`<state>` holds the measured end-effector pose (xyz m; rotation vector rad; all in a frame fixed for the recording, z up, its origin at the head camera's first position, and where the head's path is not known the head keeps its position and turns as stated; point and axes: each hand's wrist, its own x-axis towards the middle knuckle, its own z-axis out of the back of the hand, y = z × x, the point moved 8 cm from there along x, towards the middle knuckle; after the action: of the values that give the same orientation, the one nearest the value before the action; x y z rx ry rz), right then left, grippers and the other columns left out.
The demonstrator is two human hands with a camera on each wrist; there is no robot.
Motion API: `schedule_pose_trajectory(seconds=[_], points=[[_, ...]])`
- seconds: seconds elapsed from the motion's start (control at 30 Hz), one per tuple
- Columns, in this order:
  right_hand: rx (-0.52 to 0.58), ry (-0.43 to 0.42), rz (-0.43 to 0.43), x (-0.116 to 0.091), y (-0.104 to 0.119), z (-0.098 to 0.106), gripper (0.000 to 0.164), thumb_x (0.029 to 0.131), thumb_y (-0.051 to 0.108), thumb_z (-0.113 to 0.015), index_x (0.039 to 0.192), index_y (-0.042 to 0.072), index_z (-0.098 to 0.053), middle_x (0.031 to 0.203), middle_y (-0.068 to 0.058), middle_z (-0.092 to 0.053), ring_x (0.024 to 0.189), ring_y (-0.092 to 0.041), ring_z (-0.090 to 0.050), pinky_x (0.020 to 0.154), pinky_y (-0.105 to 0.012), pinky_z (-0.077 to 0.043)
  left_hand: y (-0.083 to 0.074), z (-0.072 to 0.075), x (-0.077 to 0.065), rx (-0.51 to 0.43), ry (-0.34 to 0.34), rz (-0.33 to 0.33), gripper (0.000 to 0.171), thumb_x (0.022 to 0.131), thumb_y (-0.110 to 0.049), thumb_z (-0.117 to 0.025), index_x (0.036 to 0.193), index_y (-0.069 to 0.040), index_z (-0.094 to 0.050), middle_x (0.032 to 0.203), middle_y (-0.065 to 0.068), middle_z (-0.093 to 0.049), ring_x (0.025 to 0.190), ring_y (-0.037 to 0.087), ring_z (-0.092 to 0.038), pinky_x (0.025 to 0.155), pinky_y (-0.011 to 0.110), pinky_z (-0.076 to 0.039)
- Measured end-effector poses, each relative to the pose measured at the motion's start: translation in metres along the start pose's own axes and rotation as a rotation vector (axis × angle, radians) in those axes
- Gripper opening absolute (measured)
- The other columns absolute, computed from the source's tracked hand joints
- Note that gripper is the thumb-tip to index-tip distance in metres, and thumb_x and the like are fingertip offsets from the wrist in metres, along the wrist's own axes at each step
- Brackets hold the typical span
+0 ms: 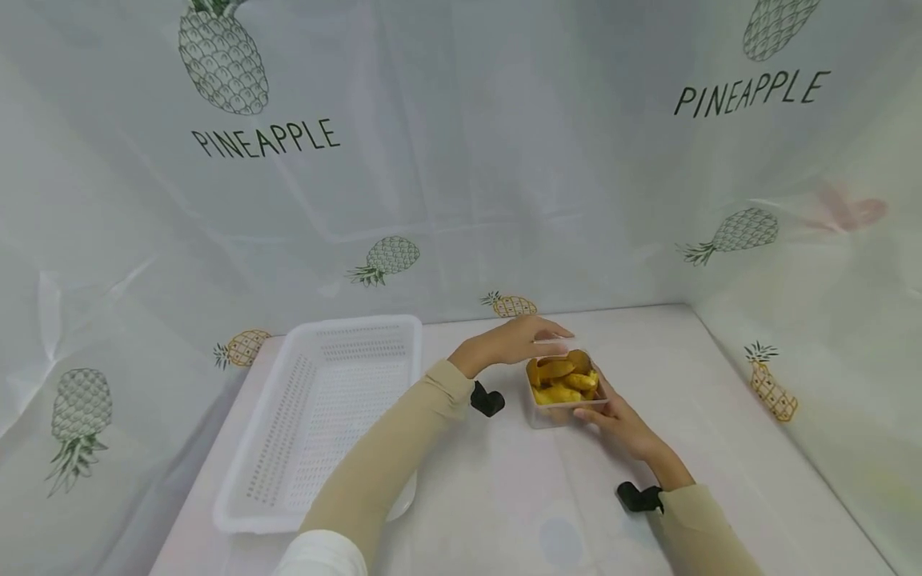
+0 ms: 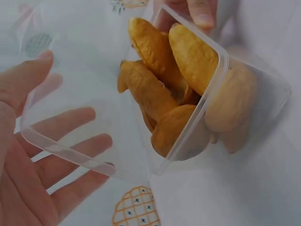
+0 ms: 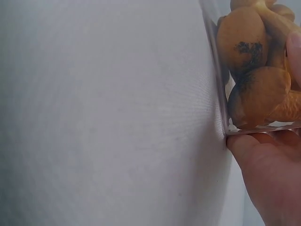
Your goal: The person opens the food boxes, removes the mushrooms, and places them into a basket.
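A clear plastic box (image 1: 542, 416) holds several yellow-brown, rounded, elongated pieces (image 1: 565, 380); their kind is unclear. One carries a dark mark in the right wrist view. My left hand (image 1: 520, 340) is at the box's far side. It holds the raised clear lid (image 2: 70, 155) between thumb and fingers, and the fingers show through the plastic. On the near right, my right hand (image 1: 621, 422) grips the box, with a thumb on the near wall. Part of this hand is hidden behind the box.
A white perforated basket (image 1: 412, 344) stands on the left of the pale table (image 1: 497, 512), beside my left forearm. A white rounded object (image 1: 406, 498) shows partly beside it. Behind and at both sides hang pineapple-printed sheets (image 1: 461, 160). Black wrist cameras (image 1: 488, 400) sit at both wrists.
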<state>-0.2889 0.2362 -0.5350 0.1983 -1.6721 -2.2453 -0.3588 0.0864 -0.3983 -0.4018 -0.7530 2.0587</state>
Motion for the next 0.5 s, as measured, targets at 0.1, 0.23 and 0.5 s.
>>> schedule_pose_trajectory(seconds=[0.1,0.23,0.5], points=[[-0.012,-0.004,0.001,0.0,0.0,0.001,0.091,0.101,0.015,-0.061,0.161,0.03,0.006,0.164,-0.023,0.0,0.121,-0.033,-0.054,0.088,-0.027,-0.052,0.013,0.008,0.001,-0.093,-0.11,0.016,0.044,0.102,-0.043,-0.056,0.136,-0.017,-0.063,0.135,-0.004,-0.06,0.128,0.022,-0.054,0.106,0.038,-0.044],[-0.011,-0.013,-0.007,0.0,-0.001,0.002,0.091,0.101,0.015,-0.062,0.161,0.03,0.005,0.164,-0.023,0.0,0.116,-0.028,-0.057,0.087,-0.026,-0.052,0.031,0.015,0.002,-0.272,-0.253,0.025,0.039,0.102,-0.04,-0.059,0.129,-0.014,-0.068,0.121,-0.005,-0.065,0.113,0.019,-0.063,0.099,0.041,-0.05],[-0.015,-0.028,-0.029,0.0,-0.003,0.002,0.091,0.1,0.016,-0.063,0.161,0.027,0.003,0.164,-0.024,-0.001,0.11,-0.02,-0.058,0.084,-0.026,-0.051,0.06,0.022,0.002,-0.552,-0.481,0.026,0.032,0.104,-0.025,-0.056,0.125,-0.003,-0.067,0.11,0.012,-0.073,0.098,0.031,-0.071,0.086,0.046,-0.056]])
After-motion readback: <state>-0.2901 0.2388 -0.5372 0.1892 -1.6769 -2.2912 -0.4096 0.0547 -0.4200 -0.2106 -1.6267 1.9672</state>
